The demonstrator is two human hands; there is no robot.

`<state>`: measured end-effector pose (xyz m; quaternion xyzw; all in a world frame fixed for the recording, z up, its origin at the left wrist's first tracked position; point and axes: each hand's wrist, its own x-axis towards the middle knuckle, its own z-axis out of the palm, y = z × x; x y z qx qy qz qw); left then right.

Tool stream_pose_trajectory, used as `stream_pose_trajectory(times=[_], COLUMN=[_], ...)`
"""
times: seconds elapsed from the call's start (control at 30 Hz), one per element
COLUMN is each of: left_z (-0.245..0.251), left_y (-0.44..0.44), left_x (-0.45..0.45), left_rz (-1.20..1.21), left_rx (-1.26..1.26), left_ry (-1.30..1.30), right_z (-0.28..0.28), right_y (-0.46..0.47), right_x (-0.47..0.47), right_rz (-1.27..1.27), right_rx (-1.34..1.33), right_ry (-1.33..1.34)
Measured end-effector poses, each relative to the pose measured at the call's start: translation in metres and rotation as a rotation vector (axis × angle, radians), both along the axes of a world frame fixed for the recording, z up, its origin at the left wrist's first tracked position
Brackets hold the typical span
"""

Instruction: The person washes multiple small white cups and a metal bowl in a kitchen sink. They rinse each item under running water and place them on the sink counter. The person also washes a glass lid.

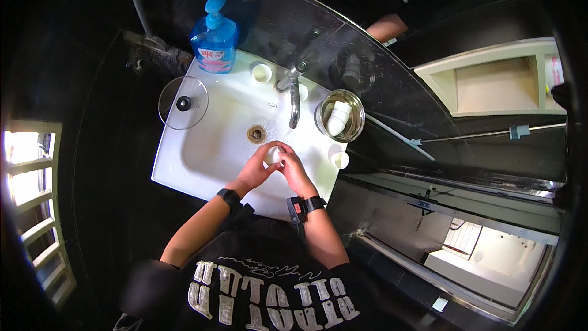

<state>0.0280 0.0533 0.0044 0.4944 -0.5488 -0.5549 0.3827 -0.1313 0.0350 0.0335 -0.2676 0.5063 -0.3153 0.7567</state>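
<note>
Over the front of a white washbasin [202, 147], my left hand [255, 168] and my right hand [294, 170] meet around a small white cup [273, 156]. Fingers of both hands wrap it, hiding much of its outside. Just beyond them is the round drain [257, 134], with ripples of water beside it. A chrome faucet [294, 103] reaches over the basin above my hands. Another small white cup [339, 160] stands on the basin's right rim, beyond my right hand.
A clear lid [195, 94] with a black knob overlaps the left rim. A blue pump bottle [215, 46] and a white cup [262, 73] stand at the back. On the right, a metal pot [357, 122] holds nested white cups [339, 119]. A mirror [275, 14] rises behind.
</note>
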Motion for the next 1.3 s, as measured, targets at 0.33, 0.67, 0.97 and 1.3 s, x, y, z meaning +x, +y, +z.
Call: stream_pose_trajectory(times=[0.33, 0.67, 0.97, 1.3], left_z=[0.010, 0.031, 0.016, -0.006], left_y=[0.003, 0.007, 0.012, 0.024], left_x=[0.009, -0.044, -0.074, -0.038], left_rz=[-0.014, -0.386, -0.498, -0.015], left_rx=[0.166, 0.115, 0.442, 0.724], left_ry=[0.141, -0.782, -0.053, -0.107], right_z=[0.010, 0.025, 0.027, 0.030], right_y=[0.011, 0.051, 0.082, 0.076], right_x=[0.008, -0.033, -0.084, -0.117], right_rz=[0.017, 0.014, -0.403, -0.410], right_rx=[-0.064, 0.159, -0.012, -0.034], right_ry=[0.213, 0.272, 0.695, 1.279])
